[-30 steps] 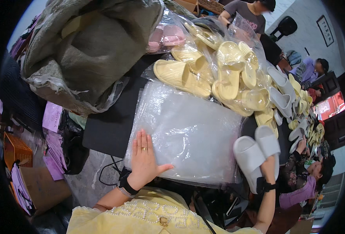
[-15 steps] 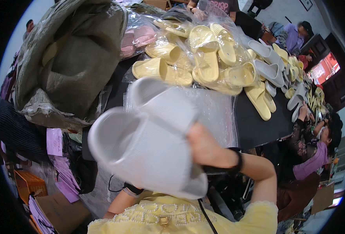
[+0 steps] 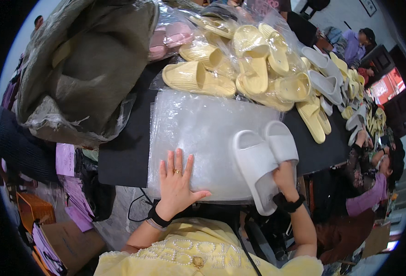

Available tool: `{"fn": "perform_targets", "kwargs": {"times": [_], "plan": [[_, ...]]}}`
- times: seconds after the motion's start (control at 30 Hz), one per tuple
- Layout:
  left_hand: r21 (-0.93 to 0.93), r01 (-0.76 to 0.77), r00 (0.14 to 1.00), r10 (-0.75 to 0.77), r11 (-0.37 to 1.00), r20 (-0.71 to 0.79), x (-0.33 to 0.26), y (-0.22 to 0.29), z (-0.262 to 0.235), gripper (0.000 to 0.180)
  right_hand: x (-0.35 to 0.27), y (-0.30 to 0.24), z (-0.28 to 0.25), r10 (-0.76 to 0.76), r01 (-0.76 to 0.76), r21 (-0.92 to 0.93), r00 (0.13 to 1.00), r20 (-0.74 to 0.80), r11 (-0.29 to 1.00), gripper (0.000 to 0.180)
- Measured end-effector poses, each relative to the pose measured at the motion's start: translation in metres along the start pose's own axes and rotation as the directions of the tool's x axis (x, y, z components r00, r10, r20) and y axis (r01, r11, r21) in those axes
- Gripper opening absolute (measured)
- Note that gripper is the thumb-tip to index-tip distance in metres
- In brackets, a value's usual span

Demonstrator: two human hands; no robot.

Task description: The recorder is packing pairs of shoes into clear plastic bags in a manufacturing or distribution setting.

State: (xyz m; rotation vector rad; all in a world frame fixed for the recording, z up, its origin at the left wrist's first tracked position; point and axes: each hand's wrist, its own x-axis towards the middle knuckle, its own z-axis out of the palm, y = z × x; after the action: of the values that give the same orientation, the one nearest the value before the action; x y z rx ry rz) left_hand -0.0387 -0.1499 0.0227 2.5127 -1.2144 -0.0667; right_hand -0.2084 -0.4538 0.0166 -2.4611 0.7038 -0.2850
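Observation:
A stack of clear plastic bags [image 3: 203,133] lies flat on the dark table [image 3: 124,156] in front of me. My left hand [image 3: 177,181] rests palm down on the near edge of the bags, fingers spread, a ring on one finger. My right hand [image 3: 286,177] grips a pair of white slide slippers [image 3: 262,158] by their heels. The slippers lie side by side, soles down, on the right part of the bags.
A heap of pale yellow slippers [image 3: 253,73], many in clear bags, fills the far side of the table, with white ones [image 3: 324,78] further right and pink ones [image 3: 170,37] at the back. A big grey-green sack [image 3: 88,64] sits at left. Other people work at right [image 3: 373,179].
The white slippers were raised close to the camera half a second ago; now they are set down on the bags at right. My left hand stays flat on the bags.

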Motion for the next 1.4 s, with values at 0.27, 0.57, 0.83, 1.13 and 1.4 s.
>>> {"fn": "perform_targets", "kwargs": {"times": [0.27,0.57,0.83,1.13,1.4], "plan": [[-0.286,-0.117,0.981,0.156,0.951,0.117,0.002,-0.034,-0.038,0.077,-0.007,-0.022,-0.003,0.139,-0.142,-0.09,0.99,-0.039,0.986,0.04],[-0.292,0.04,0.99,-0.078,0.956,-0.12,0.151,-0.077,-0.099,0.037,-0.013,0.003,0.006,0.118,-0.123,-0.126,0.992,-0.049,0.984,0.036],[-0.76,0.355,0.924,-0.327,0.545,0.197,0.191,-0.111,-0.063,0.025,-0.013,0.004,0.004,-0.039,0.028,-0.115,0.994,-0.097,0.993,0.04],[-0.225,-0.033,0.941,-0.045,0.974,-0.334,0.14,-0.084,-0.046,0.041,-0.011,-0.005,-0.001,0.106,-0.108,-0.179,0.994,-0.019,0.978,0.036],[-0.179,-0.072,0.997,0.07,0.981,-0.017,-0.024,0.019,-0.032,0.064,-0.009,0.003,0.005,0.021,-0.041,-0.134,0.988,-0.152,0.99,0.041]]}}
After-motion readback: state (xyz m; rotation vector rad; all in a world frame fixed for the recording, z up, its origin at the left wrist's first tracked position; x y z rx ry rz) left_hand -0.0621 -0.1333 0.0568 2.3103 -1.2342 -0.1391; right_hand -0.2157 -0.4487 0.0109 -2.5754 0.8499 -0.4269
